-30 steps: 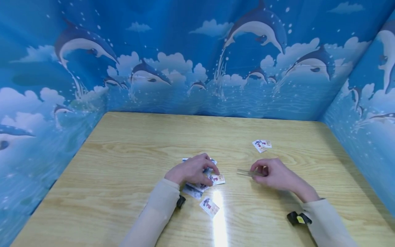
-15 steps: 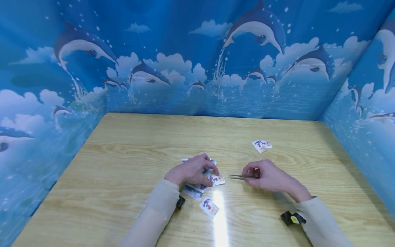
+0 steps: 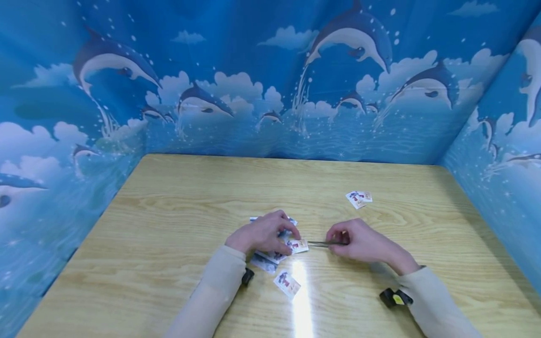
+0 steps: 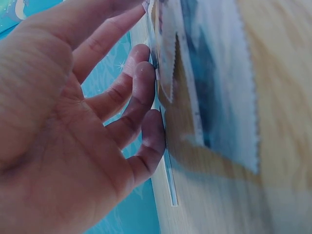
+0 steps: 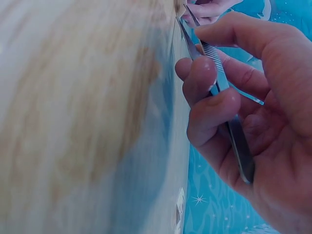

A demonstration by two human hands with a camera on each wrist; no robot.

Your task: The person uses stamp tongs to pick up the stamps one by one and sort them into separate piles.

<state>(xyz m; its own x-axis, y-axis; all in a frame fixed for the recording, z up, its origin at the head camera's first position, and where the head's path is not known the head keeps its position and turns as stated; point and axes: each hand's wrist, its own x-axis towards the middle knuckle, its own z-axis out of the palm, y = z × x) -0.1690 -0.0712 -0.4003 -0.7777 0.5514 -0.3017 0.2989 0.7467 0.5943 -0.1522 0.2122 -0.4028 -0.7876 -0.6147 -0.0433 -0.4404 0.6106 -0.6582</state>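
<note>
Metal tweezers [image 3: 322, 243] are pinched in my right hand [image 3: 364, 240], tips pointing left. Their tips reach the right edge of a small printed stamp [image 3: 301, 245]; whether they grip it cannot be told. In the right wrist view the tweezers [image 5: 236, 141] lie along the palm, prongs slightly apart. My left hand [image 3: 263, 233] rests over a loose group of stamps, its bent fingers touching down on them and the table. Below that hand a blue-grey stamp [image 3: 264, 263] pokes out. The left wrist view shows a stamp's toothed edge [image 4: 224, 92] close up. My left hand hides part of the group.
A single stamp [image 3: 287, 282] lies nearer me, in front of the group. Overlapping stamps [image 3: 358, 199] lie farther back on the right. The wooden table [image 3: 190, 188] meets a blue dolphin-print curtain [image 3: 236, 103] at its back and sides.
My right hand has moved left with the tweezers, bringing their tips from beyond the stamp to its edge. The left hand and the stamps have stayed in place.
</note>
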